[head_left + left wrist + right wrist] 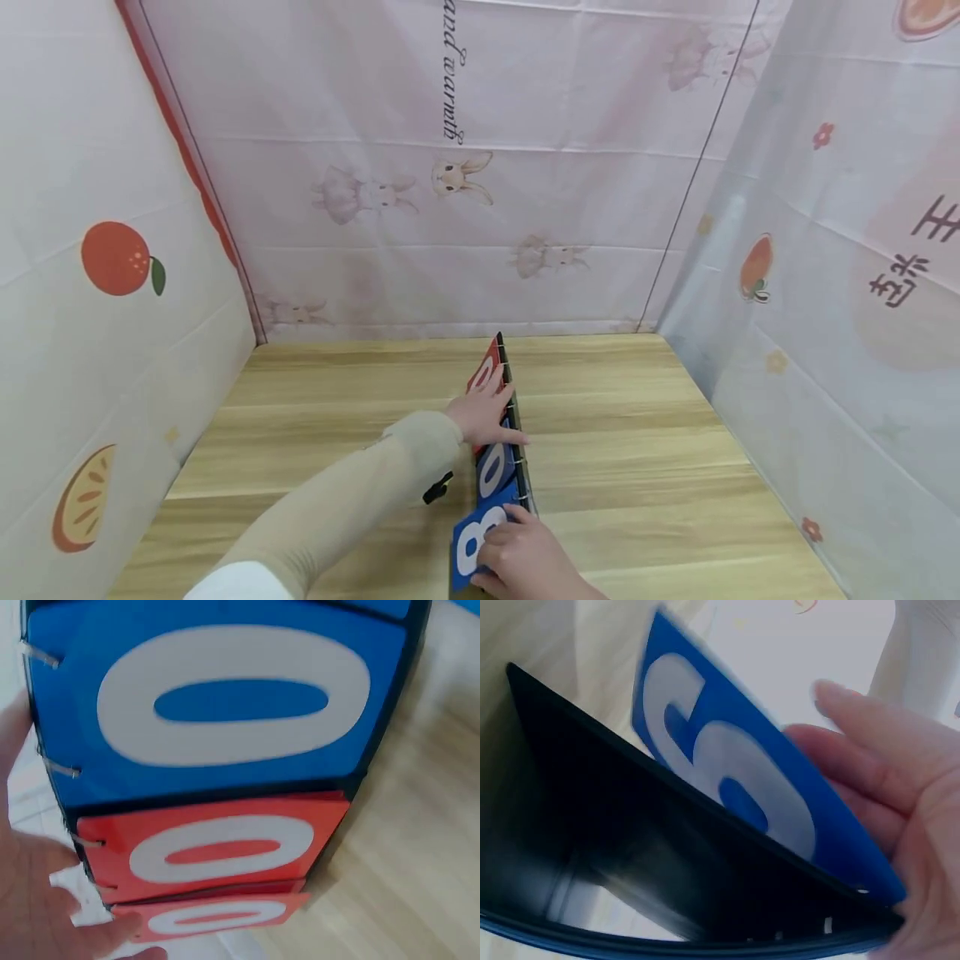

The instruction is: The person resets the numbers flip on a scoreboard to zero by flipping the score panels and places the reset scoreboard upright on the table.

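Note:
A flip scoreboard (522, 467) with a black tent-shaped stand (630, 810) stands lengthwise on the table. Its ring-bound cards bear white numerals: red zero cards (225, 847) at the far end, a blue zero card (232, 697) nearer. Spread fingers of my left hand (482, 412) rest across the top ringed edge, around the red cards. At the near end my right hand (528, 554) holds a blue number card (467, 546) reading 8. In the right wrist view, a blue card (742, 765) with a 6-like numeral tilts away from the stand, and fingers sit behind it.
A small black object (438, 488) lies on the wood-grain table (637, 433) beside the left forearm. Printed fabric walls (480, 275) enclose the table at the back and on both sides.

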Demonstrator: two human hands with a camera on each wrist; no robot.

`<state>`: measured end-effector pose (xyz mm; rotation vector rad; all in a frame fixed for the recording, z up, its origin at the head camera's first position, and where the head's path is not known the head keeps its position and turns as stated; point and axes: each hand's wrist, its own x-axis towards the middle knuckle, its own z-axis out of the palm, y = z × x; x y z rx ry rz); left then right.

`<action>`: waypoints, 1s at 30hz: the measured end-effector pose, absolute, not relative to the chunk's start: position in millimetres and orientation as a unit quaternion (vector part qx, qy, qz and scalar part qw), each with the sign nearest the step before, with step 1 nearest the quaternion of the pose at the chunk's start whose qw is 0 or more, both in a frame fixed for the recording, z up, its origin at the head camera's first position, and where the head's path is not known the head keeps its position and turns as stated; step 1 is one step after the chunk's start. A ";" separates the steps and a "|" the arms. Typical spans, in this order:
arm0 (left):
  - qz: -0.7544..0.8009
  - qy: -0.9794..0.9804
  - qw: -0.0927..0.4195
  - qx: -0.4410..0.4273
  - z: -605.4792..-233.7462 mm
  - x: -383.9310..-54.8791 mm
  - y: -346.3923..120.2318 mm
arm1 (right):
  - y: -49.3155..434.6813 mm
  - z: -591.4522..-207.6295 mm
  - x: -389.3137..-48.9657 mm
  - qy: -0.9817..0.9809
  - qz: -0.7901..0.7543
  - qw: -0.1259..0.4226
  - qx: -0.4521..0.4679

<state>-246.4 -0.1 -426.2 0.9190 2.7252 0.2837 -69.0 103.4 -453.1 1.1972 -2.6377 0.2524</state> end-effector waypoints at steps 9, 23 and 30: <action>0.016 0.913 0.201 0.354 -392.6 -255.9 -2.7 | 116.9 -476.4 -56.1 -0.915 0.191 0.254 0.248; -0.006 0.919 0.227 0.322 -376.3 -250.2 6.4 | 127.2 -511.1 -36.0 -0.789 0.607 0.026 -0.084; 0.003 0.919 0.231 0.319 -381.6 -249.3 7.4 | 129.5 -519.7 -37.7 -0.742 0.650 -0.096 -0.135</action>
